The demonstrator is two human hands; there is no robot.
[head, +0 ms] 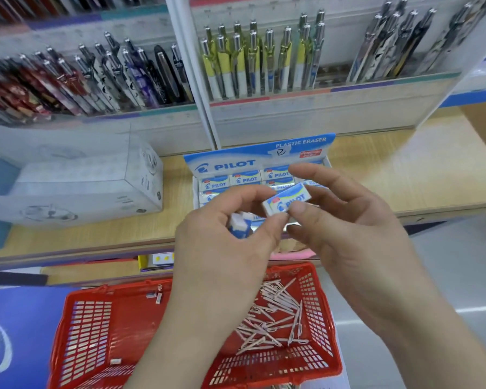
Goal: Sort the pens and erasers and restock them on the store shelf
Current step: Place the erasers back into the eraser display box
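Note:
My right hand (348, 228) pinches a white-and-blue Pilot eraser (286, 202) between thumb and fingers, just in front of the open Pilot eraser display box (227, 164) on the wooden shelf. My left hand (225, 237) curls around a few more erasers (240, 224), and its fingertips also touch the pinched eraser. The box holds rows of matching erasers (246, 178). Below my hands sits a red basket (96, 327) with several pinkish pens (272, 318) and a few loose erasers (155, 296).
Racks of pens (253, 60) stand upright at the back of the shelf, more on the left (76, 77). A white carton (76, 186) lies left of the eraser box. A lower shelf edge (68, 265) runs above the basket.

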